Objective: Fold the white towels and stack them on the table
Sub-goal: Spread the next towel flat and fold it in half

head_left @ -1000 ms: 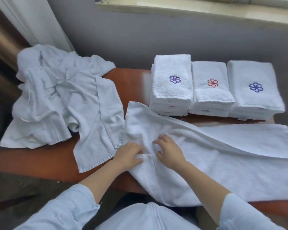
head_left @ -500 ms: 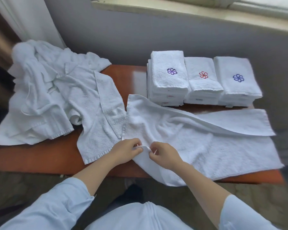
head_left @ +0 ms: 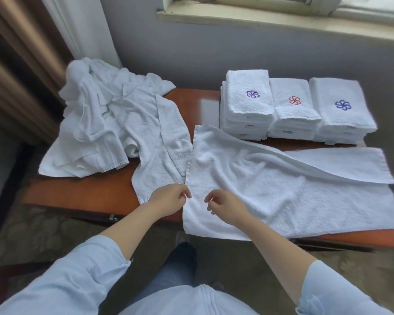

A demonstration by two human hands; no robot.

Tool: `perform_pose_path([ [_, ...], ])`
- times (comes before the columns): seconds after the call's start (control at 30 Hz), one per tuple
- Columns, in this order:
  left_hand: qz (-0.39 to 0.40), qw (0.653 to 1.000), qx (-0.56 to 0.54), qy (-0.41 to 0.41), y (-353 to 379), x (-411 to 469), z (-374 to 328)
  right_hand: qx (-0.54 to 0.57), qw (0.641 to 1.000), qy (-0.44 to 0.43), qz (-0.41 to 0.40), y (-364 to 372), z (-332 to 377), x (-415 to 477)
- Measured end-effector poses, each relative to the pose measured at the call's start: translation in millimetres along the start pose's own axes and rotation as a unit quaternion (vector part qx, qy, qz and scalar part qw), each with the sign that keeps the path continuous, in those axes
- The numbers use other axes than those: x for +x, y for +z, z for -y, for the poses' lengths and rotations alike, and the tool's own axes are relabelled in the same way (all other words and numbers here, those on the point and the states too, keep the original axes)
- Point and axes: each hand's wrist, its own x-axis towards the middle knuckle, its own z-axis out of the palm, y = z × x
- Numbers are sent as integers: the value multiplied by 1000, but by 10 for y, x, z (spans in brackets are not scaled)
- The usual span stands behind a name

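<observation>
A long white towel (head_left: pixel 282 189) lies spread across the wooden table (head_left: pixel 82 192), its far long edge folded over and its near left corner hanging off the front. My left hand (head_left: pixel 168 201) pinches this towel's left edge with curled fingers. A short way to the right, my right hand (head_left: pixel 228 206) hovers over the same towel with fingers curled; whether it pinches the cloth is unclear. Three stacks of folded white towels (head_left: pixel 293 110) with embroidered flower marks stand in a row at the back right. A heap of unfolded white towels (head_left: pixel 109 123) covers the left of the table.
A grey wall (head_left: pixel 191 48) and a window sill (head_left: pixel 271 21) run behind the table, with curtains (head_left: pixel 21 64) at the left. Patterned floor (head_left: pixel 43 235) shows below the table's front edge, and my knees are near it.
Both hands held a folded-over corner of the towel close together; now they have moved apart and that corner lies flat. The view has tilted up and pulled back.
</observation>
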Motion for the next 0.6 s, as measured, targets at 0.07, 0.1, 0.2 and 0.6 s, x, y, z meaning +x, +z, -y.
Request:
perform_pose_path([
  [0.07,-22,999,-29,-16,-89,165,30,-22,998,-2,-51,-130,94,194],
  [0.1,-26,999,-40,-21,-137,267,45,-31,997,-4,-77,-195,146,312],
  [0.2,-34,996,-76,-34,-277,632,99,-31,990,-16,-135,-383,318,728],
  [0.6,41,990,-126,-51,-422,1539,338,-274,951,2,-141,-683,687,2243],
])
